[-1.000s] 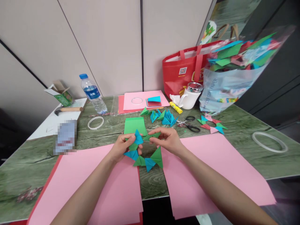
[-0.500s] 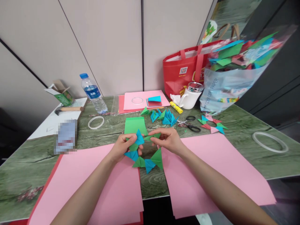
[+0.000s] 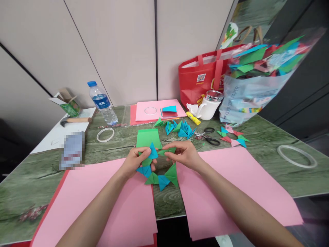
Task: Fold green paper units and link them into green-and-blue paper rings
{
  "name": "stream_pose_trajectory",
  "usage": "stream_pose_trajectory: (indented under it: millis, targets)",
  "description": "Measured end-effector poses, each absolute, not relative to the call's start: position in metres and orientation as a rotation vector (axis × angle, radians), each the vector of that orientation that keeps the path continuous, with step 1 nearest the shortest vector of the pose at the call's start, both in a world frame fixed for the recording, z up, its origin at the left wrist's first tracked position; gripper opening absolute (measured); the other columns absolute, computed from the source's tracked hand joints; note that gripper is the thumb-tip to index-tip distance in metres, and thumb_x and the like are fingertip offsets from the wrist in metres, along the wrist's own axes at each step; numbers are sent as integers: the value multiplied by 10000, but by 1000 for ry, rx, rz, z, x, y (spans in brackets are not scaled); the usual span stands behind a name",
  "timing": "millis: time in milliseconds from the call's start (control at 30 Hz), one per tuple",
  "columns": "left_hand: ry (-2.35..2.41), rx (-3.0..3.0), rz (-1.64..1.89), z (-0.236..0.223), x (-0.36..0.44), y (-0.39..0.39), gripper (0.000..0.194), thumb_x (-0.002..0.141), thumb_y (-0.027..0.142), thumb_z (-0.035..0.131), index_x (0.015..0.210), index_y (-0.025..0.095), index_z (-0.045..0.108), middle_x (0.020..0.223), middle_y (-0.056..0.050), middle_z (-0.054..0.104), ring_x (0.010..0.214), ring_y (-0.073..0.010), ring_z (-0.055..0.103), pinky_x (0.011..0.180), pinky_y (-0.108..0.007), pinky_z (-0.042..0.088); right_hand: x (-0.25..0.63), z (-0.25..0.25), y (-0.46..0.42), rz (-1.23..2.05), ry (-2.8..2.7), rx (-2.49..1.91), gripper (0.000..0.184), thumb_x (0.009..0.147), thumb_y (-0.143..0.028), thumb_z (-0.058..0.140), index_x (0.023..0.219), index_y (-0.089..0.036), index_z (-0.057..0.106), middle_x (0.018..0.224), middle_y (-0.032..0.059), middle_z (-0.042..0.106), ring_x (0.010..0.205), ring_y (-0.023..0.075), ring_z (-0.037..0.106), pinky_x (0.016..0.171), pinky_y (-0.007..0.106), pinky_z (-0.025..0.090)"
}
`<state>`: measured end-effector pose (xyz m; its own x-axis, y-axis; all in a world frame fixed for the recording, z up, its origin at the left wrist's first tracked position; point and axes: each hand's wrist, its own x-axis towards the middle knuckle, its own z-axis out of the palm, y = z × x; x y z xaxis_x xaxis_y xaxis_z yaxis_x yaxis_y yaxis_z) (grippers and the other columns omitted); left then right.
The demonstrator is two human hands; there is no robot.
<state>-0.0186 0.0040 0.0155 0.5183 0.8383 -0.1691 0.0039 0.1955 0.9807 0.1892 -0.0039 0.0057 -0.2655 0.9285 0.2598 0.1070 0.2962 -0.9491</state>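
Observation:
A curved chain of folded green and blue paper pieces (image 3: 163,181) hangs from my left hand (image 3: 135,160), whose thumb presses on a blue piece at its upper end. My right hand (image 3: 185,153) pinches a green folded paper piece (image 3: 168,151) between thumb and fingers, its tip at the blue piece. Whether the two are joined there I cannot tell. Just behind my hands lies a stack of green paper (image 3: 147,138). Farther back is a row of folded blue and green pieces (image 3: 183,128).
Pink paper sheets (image 3: 239,185) lie under both forearms. Scissors (image 3: 208,134), a finished paper ring (image 3: 233,136), a glue stick (image 3: 193,117) and a white mug (image 3: 209,105) are at right. A water bottle (image 3: 103,103) and a hammer (image 3: 75,120) stand and lie at left.
Almost nothing differs. Both hands keep their grips, and the chain has shifted very slightly.

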Motion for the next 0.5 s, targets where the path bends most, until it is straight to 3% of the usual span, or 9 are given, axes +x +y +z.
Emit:
stream_pose_trajectory:
  millis: [167, 367, 500]
  targets:
    - [876, 1259, 698, 16, -18, 4, 349, 795, 424, 517, 717, 98, 612, 562, -76, 641, 468, -155, 599, 469, -248, 463, 190, 7, -4, 1101, -1636, -974, 215, 700, -306, 651, 871, -177, 664, 532, 1, 653, 434, 143, 620, 386, 209, 487]
    - [937, 1307, 733, 18, -17, 2, 390, 762, 472, 538, 728, 94, 627, 541, -72, 644, 465, -150, 596, 446, -219, 432, 189, 9, -5, 897, -1721, -914, 162, 711, -277, 639, 833, -177, 674, 707, 37, 701, 513, 153, 663, 385, 185, 493]
    - [930, 1313, 744, 19, -17, 2, 405, 746, 488, 549, 732, 94, 640, 525, -70, 642, 459, -150, 591, 435, -217, 418, 187, 8, -5, 944, -1688, -944, 178, 712, -276, 641, 861, -181, 670, 586, 10, 682, 482, 161, 656, 411, 215, 532]
